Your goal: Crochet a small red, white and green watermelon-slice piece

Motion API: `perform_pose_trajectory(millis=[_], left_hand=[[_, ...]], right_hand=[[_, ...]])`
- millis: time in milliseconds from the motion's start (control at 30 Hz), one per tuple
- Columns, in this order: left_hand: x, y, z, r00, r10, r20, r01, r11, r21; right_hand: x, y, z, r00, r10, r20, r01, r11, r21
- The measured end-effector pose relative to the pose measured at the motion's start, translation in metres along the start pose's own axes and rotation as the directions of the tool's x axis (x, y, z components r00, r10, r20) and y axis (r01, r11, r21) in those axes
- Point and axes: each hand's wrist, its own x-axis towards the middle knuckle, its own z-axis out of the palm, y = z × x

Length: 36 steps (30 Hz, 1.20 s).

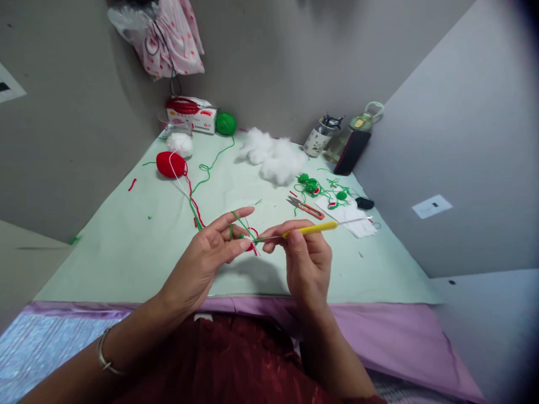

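My left hand (pixel 210 252) pinches a small crochet piece (pixel 250 244) of red, white and green yarn between thumb and fingers. Green yarn (pixel 244 221) loops round its raised index finger and trails back to the table. In my right hand (pixel 309 258) is a crochet hook (pixel 311 229) with a yellow handle, its thin metal tip at the piece. Whether the tip is inside a stitch is too small to tell. Behind my left hand, red, white and green strands run to a red yarn ball (pixel 170 164), a white yarn ball (pixel 179 145) and a green yarn ball (pixel 226 124).
White stuffing (pixel 275 157) lies at the back middle. Orange-handled thread snips (pixel 306 207) rest right of centre, near small green crocheted pieces (pixel 311 186) and white tissue (pixel 349 216). A pen cup (pixel 315 142), a bottle (pixel 339 145) and a dark phone-like slab (pixel 352 152) stand at the back right.
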Motion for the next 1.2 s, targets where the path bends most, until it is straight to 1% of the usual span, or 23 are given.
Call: perform_pose_trajectory(millis=[67,100,133,200,267,300,333,367,433,500,567,600,667,733,767,833,867,900,933,1000,1067,1100,1200], left_hand=[[-0.001,-0.002,0.0,0.999,0.054,-0.008,-0.054,0.998,0.027],[-0.001,-0.003,0.0,0.996,0.086,-0.019,-0.085,0.995,0.048],[-0.002,-0.003,0.001,0.993,0.112,-0.031,-0.109,0.992,0.067],[-0.002,-0.004,0.002,0.991,0.122,-0.046,-0.119,0.991,0.061],[-0.001,-0.004,0.003,0.998,0.059,-0.031,-0.06,0.998,-0.028],[-0.001,-0.004,0.002,1.0,0.005,-0.006,-0.006,0.996,-0.088],[0.0,-0.003,0.002,0.998,-0.051,0.021,0.053,0.988,-0.144],[0.001,-0.002,0.001,0.994,-0.096,0.041,0.102,0.977,-0.188],[0.002,0.0,-0.001,0.989,-0.138,0.056,0.148,0.962,-0.231],[0.003,0.002,-0.002,0.993,-0.114,0.041,0.12,0.969,-0.217],[0.002,0.003,0.0,0.997,-0.071,0.041,0.077,0.983,-0.165],[0.001,0.003,0.002,0.998,-0.048,0.043,0.054,0.989,-0.137],[0.0,0.001,0.005,1.0,-0.003,0.024,0.005,0.997,-0.082],[0.0,-0.001,0.008,0.999,0.041,-0.026,-0.042,0.998,-0.049],[0.0,-0.002,0.008,0.997,0.053,-0.048,-0.055,0.997,-0.051],[0.001,-0.004,0.008,0.998,0.029,-0.059,-0.035,0.994,-0.102],[0.002,-0.004,0.007,0.999,-0.011,-0.036,0.006,0.989,-0.145],[0.003,-0.004,0.006,0.998,-0.062,-0.005,0.06,0.98,-0.19],[0.004,-0.003,0.005,0.994,-0.109,0.024,0.112,0.967,-0.23],[0.006,-0.002,0.002,0.986,-0.158,0.044,0.164,0.946,-0.281],[0.007,-0.001,0.0,0.992,-0.126,0.003,0.122,0.953,-0.277],[0.007,-0.001,0.0,0.996,-0.092,-0.02,0.084,0.965,-0.25],[0.004,-0.003,0.003,1.0,-0.001,-0.004,0.0,0.99,-0.138]], right_hand=[[-0.003,-0.001,0.0,0.992,-0.122,0.036,0.126,0.976,-0.175],[-0.005,0.0,0.0,0.976,-0.201,0.082,0.216,0.94,-0.265],[-0.007,0.001,0.0,0.95,-0.28,0.138,0.311,0.885,-0.347],[-0.011,0.004,0.0,0.877,-0.412,0.248,0.481,0.727,-0.49],[-0.015,0.007,0.001,0.821,-0.469,0.325,0.562,0.57,-0.599],[-0.015,0.009,0.001,0.811,-0.476,0.339,0.573,0.529,-0.626],[-0.015,0.009,0.001,0.812,-0.479,0.333,0.57,0.531,-0.627],[-0.015,0.009,0.001,0.829,-0.474,0.298,0.549,0.582,-0.6],[-0.011,0.008,0.001,0.893,-0.425,0.147,0.441,0.767,-0.466],[-0.005,0.005,0.001,0.95,-0.313,0.013,0.306,0.916,-0.26],[0.0,0.003,0.002,0.977,-0.211,-0.018,0.207,0.97,-0.13],[0.001,0.003,0.003,0.982,-0.191,-0.003,0.19,0.975,-0.115],[0.001,0.003,0.005,0.981,-0.193,0.03,0.195,0.967,-0.164],[-0.004,0.004,0.007,0.965,-0.256,0.059,0.262,0.925,-0.274],[-0.007,0.005,0.008,0.952,-0.295,0.086,0.305,0.885,-0.352],[-0.012,0.006,0.008,0.914,-0.37,0.167,0.401,0.756,-0.517],[-0.013,0.006,0.007,0.892,-0.402,0.208,0.444,0.691,-0.571],[-0.014,0.006,0.006,0.875,-0.427,0.226,0.472,0.655,-0.59],[-0.013,0.006,0.005,0.873,-0.438,0.214,0.475,0.663,-0.579],[-0.01,0.004,0.003,0.906,-0.409,0.107,0.408,0.78,-0.475],[-0.005,0.001,0.003,0.955,-0.297,-0.001,0.281,0.906,-0.317],[-0.003,0.0,0.003,0.971,-0.24,-0.018,0.228,0.94,-0.253],[0.0,0.001,0.005,0.984,-0.173,0.039,0.178,0.967,-0.185]])
